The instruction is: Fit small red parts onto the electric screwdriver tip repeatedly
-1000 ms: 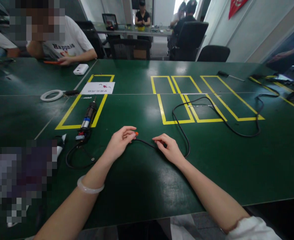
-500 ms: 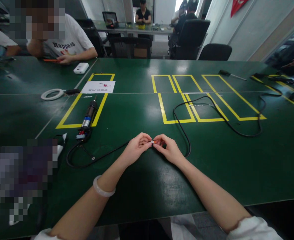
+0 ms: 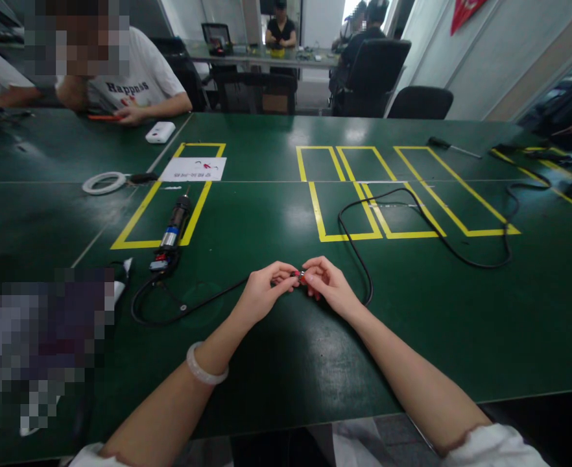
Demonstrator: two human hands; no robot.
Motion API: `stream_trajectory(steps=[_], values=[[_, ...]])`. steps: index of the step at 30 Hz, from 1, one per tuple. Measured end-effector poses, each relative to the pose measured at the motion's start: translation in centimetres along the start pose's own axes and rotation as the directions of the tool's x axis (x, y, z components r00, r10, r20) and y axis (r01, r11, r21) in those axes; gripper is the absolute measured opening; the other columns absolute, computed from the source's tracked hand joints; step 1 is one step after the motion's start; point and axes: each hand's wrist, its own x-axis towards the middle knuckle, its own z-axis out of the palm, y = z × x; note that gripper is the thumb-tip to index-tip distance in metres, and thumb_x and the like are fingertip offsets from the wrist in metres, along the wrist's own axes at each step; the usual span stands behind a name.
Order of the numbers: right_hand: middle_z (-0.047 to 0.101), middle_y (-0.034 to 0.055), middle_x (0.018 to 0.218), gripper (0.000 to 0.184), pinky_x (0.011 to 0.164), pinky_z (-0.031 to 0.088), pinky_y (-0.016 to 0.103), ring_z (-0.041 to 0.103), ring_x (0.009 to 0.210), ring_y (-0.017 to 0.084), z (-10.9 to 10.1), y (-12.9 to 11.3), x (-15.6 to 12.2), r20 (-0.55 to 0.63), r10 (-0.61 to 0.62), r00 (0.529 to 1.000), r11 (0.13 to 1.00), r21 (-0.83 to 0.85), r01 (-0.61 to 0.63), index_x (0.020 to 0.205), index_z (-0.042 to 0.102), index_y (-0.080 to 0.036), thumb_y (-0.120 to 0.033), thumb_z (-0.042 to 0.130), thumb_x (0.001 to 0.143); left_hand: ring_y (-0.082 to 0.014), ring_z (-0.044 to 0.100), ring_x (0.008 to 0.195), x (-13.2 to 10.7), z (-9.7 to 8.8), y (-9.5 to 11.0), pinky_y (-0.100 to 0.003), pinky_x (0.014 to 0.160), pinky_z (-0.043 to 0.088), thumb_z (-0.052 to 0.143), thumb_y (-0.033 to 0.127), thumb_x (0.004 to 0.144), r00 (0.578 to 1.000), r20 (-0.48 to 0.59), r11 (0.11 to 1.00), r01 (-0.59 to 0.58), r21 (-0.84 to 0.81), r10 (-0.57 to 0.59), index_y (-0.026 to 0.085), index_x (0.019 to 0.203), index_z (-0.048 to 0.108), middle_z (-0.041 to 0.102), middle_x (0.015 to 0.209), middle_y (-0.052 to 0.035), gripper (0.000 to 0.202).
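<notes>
My left hand (image 3: 268,285) and my right hand (image 3: 329,285) meet fingertip to fingertip just above the table. Pinched between them is a small red and silvery part (image 3: 301,277), mostly covered by the fingers; its exact kind cannot be made out. A black cable (image 3: 213,299) runs from the left up to behind my left hand, and another stretch of black cable (image 3: 369,285) disappears behind my right wrist. Whether either joins the small part is hidden. To the left lies an electric screwdriver (image 3: 172,227) with a dark, silver and blue body, bit pointing away.
Yellow tape outlines (image 3: 349,237) mark the green table (image 3: 436,324). A paper sign (image 3: 196,169), a white ring of tubing (image 3: 104,183), a white box (image 3: 160,132) and a screwdriver (image 3: 454,148) lie farther back. Across the table sits a person (image 3: 140,71) holding an orange-edged phone.
My right fingers have shifted around the small part, and more red now shows at my left fingertips. The whole view has moved slightly; the things on the table stay put.
</notes>
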Motion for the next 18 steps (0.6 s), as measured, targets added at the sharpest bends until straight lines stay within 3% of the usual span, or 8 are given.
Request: stream_trajectory(steps=[4,7,15,18], values=[[0.061,0.0005,0.087,0.033,0.054,0.045,0.021,0.054,0.062,0.009,0.1,0.0,-0.3,-0.001,-0.138,0.99,0.978,-0.158,0.136,0.109,0.053,-0.021,-0.031,0.069,0.081,-0.0158,0.067,0.075,0.1,0.0,0.1,-0.028,0.071,0.053,0.064,0.036,0.083,0.999,-0.021,0.998,0.048,-0.048,-0.049,0.014,0.1,0.065,0.071,0.084,-0.0061,0.028],[0.061,-0.0002,0.083,0.025,0.054,0.044,0.022,0.052,0.06,0.009,0.2,-0.1,-0.4,0.011,-0.183,0.983,0.949,-0.257,0.18,0.105,0.056,-0.021,-0.027,0.066,0.083,-0.0153,0.066,0.074,0.0,-0.1,0.2,-0.028,0.07,0.053,0.065,0.039,0.083,0.998,-0.02,0.998,0.051,-0.029,-0.052,0.014,0.1,0.066,0.071,0.084,-0.0059,0.031],[0.064,0.0014,0.08,0.017,0.055,0.043,0.024,0.054,0.062,0.011,-0.1,-0.1,-0.3,0.01,-0.173,0.985,0.929,-0.329,0.167,0.099,0.062,-0.019,-0.032,0.063,0.088,-0.0163,0.066,0.079,-0.2,0.0,-0.3,-0.028,0.073,0.052,0.059,0.043,0.087,0.999,0.028,0.999,0.041,-0.008,-0.041,0.014,0.103,0.066,0.072,0.089,-0.0071,0.034],[0.062,0.0013,0.078,0.019,0.056,0.042,0.024,0.054,0.063,0.012,-0.3,-0.2,-0.3,-0.021,-0.154,0.988,0.94,-0.312,0.14,0.099,0.062,-0.018,-0.033,0.063,0.088,-0.0172,0.066,0.08,0.1,-1.5,-0.1,-0.029,0.074,0.051,0.052,0.047,0.091,0.999,-0.038,0.983,0.038,0.178,-0.032,0.017,0.108,0.065,0.071,0.09,-0.0065,0.037]])
